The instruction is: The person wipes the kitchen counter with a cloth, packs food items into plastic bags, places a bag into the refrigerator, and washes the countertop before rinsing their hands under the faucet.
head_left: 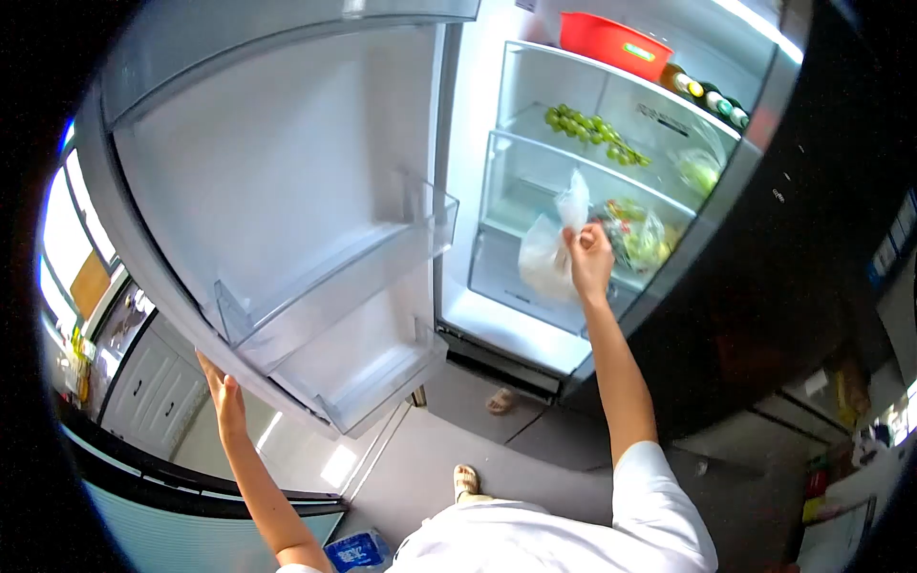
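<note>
My right hand [589, 250] is closed around the gathered neck of a whitish plastic bag [549, 258], held in front of the lower fridge shelves. What the bag contains is hard to make out. My left hand [225, 393] rests against the outer edge of the open fridge door [277, 172], fingers stretched out. Green grapes [597, 132] lie on the shelf above the bag. Just right of my right hand, a clear bag of mixed vegetables [637, 236] sits on a lower shelf.
A red bin [616, 46] and several bottles [712, 95] occupy the top shelf. Clear door racks [334, 277] project from the inside of the door. A blue-and-white package [358, 551] lies on the floor by my left arm. White cabinets [153, 382] stand beyond the door.
</note>
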Demonstrator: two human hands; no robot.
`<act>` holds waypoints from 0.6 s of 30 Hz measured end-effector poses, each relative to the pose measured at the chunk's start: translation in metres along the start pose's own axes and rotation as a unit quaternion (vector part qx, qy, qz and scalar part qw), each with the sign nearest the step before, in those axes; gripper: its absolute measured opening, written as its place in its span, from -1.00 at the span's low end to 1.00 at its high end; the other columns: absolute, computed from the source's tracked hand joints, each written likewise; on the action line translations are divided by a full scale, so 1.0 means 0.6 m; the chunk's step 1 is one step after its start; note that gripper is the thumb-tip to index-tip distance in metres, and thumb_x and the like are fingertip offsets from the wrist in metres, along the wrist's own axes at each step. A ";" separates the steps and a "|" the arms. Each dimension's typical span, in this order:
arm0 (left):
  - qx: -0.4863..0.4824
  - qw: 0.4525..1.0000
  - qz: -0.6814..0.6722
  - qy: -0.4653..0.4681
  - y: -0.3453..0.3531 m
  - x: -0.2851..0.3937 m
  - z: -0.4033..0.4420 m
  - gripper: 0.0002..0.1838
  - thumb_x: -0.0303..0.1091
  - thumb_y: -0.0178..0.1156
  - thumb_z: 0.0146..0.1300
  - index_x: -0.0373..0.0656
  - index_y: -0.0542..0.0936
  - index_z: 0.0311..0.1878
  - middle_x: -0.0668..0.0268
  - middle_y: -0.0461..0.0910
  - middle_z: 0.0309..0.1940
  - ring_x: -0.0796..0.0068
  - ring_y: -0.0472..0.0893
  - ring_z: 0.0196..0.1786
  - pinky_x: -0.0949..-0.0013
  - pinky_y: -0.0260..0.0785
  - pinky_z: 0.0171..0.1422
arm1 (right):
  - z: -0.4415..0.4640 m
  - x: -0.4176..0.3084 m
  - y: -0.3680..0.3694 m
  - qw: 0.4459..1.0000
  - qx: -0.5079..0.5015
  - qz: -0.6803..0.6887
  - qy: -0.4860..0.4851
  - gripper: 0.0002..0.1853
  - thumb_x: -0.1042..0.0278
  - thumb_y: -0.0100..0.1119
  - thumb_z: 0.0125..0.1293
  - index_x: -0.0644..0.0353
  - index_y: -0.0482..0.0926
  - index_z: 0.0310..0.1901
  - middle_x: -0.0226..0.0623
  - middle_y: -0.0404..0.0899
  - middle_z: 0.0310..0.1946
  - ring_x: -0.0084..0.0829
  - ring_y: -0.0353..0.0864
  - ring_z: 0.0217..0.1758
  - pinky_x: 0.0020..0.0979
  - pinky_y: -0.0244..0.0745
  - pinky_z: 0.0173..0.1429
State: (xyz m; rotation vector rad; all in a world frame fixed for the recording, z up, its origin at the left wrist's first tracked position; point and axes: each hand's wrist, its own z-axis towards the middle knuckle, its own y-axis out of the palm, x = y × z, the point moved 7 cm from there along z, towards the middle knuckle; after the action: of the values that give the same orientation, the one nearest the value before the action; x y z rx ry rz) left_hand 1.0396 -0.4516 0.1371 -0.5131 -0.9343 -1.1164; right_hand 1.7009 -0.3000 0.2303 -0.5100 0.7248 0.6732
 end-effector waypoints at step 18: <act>0.031 0.996 -0.007 -0.089 -0.023 -0.028 -0.013 0.38 0.41 0.43 -0.18 -0.24 -0.05 0.54 0.01 0.00 0.52 0.05 0.01 0.55 0.04 0.07 0.53 | -0.131 0.094 0.136 0.986 -0.115 -0.088 -0.080 -0.51 0.44 0.14 0.29 0.21 0.42 0.28 -0.22 0.61 0.04 -0.12 0.45 0.22 -0.13 0.29 0.31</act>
State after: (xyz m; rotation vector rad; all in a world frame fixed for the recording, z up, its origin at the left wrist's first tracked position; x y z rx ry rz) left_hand 1.0277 -0.4538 0.1176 -0.5631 -1.1244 -1.0628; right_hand 1.6410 -0.2733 0.1220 -0.7143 0.4466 0.6261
